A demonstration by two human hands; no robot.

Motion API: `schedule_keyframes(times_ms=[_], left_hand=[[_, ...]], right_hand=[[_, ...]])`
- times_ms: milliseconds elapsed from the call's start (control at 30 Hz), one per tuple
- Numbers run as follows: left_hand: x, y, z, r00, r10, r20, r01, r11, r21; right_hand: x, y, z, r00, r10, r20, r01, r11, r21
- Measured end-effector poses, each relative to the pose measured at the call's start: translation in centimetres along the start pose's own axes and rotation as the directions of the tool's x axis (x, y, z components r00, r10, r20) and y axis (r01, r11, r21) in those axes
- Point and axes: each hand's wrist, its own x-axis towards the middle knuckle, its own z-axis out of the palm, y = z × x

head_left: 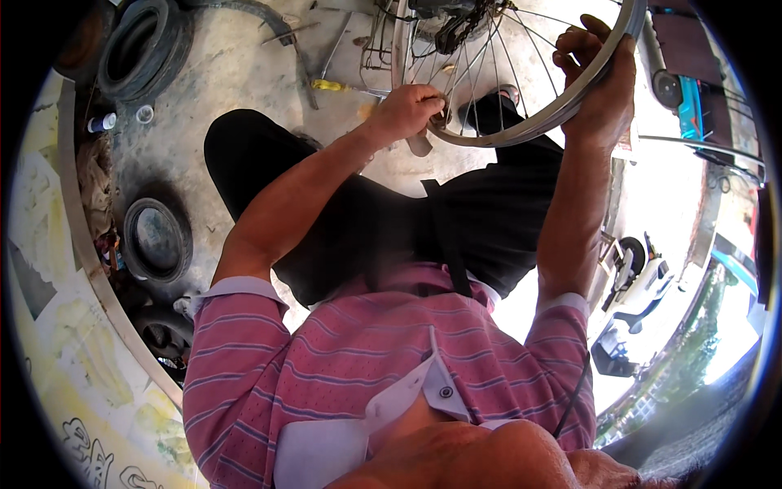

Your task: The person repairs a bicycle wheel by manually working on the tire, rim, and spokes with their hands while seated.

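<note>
A bicycle wheel [525, 128] with a silver rim and thin spokes stands tilted at the top centre, a dark hub and chain [456, 28] above it. My right hand [599, 98] has its fingers wrapped round the rim on the right. My left hand [407, 110] is closed at the rim's lower left, pinching something small that I cannot make out. A flat grey piece [419, 143] hangs just below it. A yellow-handled tool [326, 85] lies on the concrete floor [175, 163] left of the wheel.
Loose tyres [130, 49] lie at the upper left, more tyres [159, 240] along the left wall, beside a small round container [145, 114]. My bent legs in black trousers [261, 155] are under my arms. A white scooter-like vehicle [635, 293] and teal-coloured objects [691, 106] stand at the right.
</note>
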Motion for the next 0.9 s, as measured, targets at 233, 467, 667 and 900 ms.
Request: schedule_keyframes(times_ms=[233,467,667,900], left_hand=[[0.4,0.5,-1.1,0.994,-0.005,0.109,0.000,0.999,0.039],[0.9,0.5,-0.8,0.988,-0.004,0.156,-0.006,0.998,0.068],[0.3,2.0,-1.7,0.891,-0.099,0.442,0.225,0.944,-0.243],[0.3,2.6,-2.2,0.851,0.011,0.525,0.108,0.975,-0.195]], right_hand=[[-0.1,0.1,-0.1,0.999,0.004,-0.037,-0.003,1.000,0.002],[0.1,-1.4,2.2,0.973,-0.014,-0.232,0.026,0.998,0.050],[0.8,-2.3,2.5,0.973,0.038,-0.229,-0.023,0.998,0.065],[1.4,-1.9,1.8,0.972,0.025,-0.232,-0.020,0.999,0.025]])
